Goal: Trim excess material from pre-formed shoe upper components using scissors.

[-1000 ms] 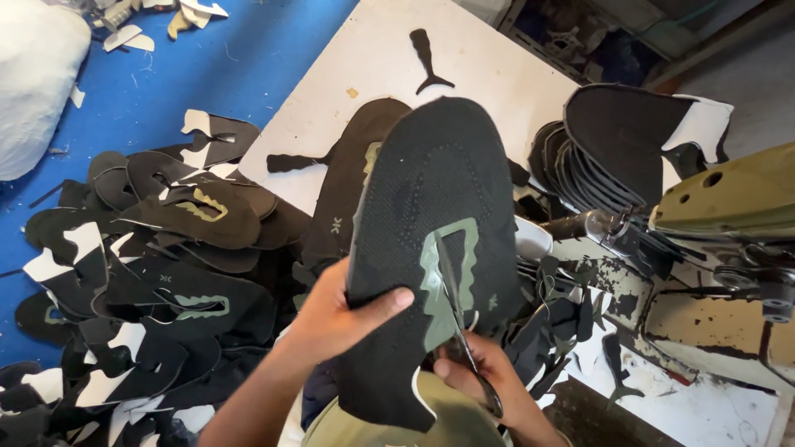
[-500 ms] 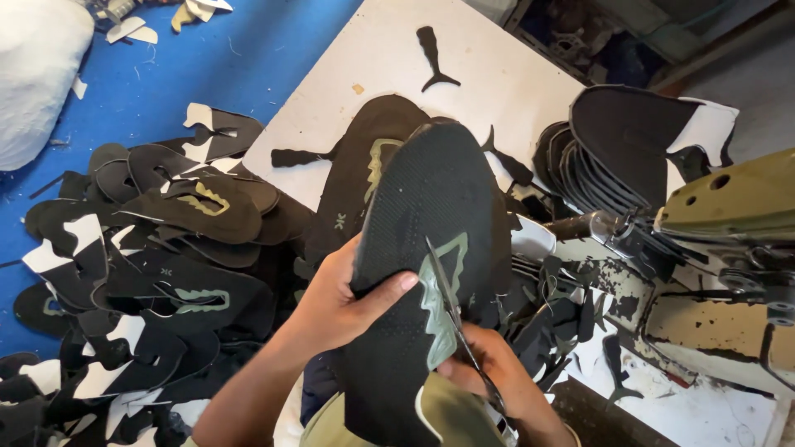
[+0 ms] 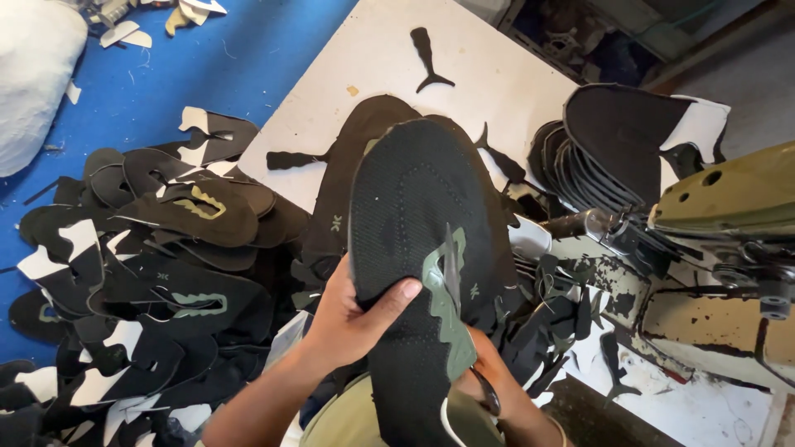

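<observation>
The black shoe upper (image 3: 418, 248) is pinched lengthwise by the left hand (image 3: 352, 319); scissors (image 3: 451, 269) are gripped by the right hand (image 3: 489, 372) beneath it.

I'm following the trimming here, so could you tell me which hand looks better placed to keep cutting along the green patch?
Probably the right hand: it sits under the black shoe upper holding the scissors, whose blades lie on the green patch. The left hand grips the upper's edge, steadying it.
</observation>
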